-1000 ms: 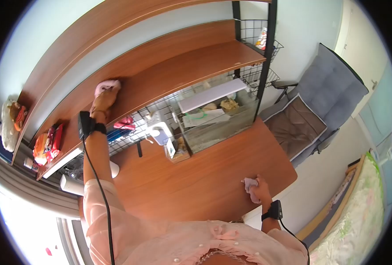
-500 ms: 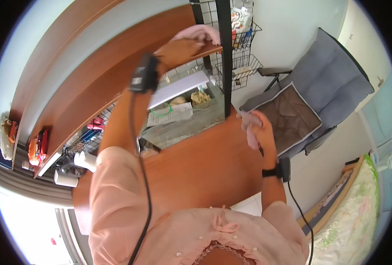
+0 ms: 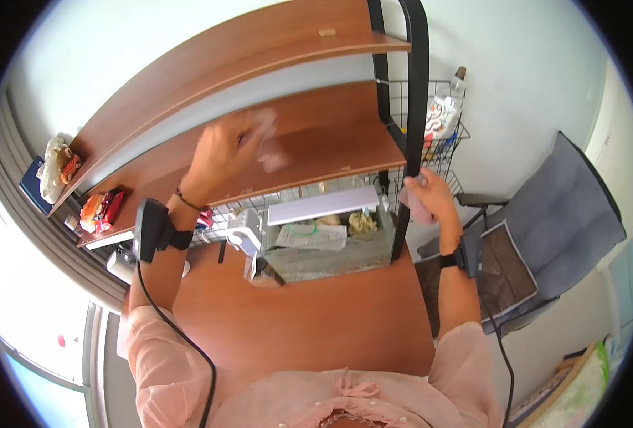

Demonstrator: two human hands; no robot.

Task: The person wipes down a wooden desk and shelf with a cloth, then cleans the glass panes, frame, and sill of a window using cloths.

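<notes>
Tank (image 3: 334, 264) standing on the tabletop (image 3: 309, 321)
The lower shelf (image 3: 331, 135) is running above; a chair (image 3: 562, 221) is sitting to the right, beyond the post (image 3: 418, 93).

On your left, bright light fills a window (image 3: 35, 299) bordered by a greyish curtain (image 3: 53, 246). You face a brown wooden desk (image 3: 316, 314) with a pale wall (image 3: 523, 85) beyond it, and to your right a padded grey chair (image 3: 573, 214) with a brown cushion (image 3: 507, 269) stands on the light floor (image 3: 573, 317).

pale pink short-sleeved blouse (image 3: 288, 396) | matching neck bow (image 3: 357, 386) | black wrist-strapped boxes (image 3: 150, 230) | black cables (image 3: 213, 371) | dark bracelet (image 3: 182, 200)
</notes>
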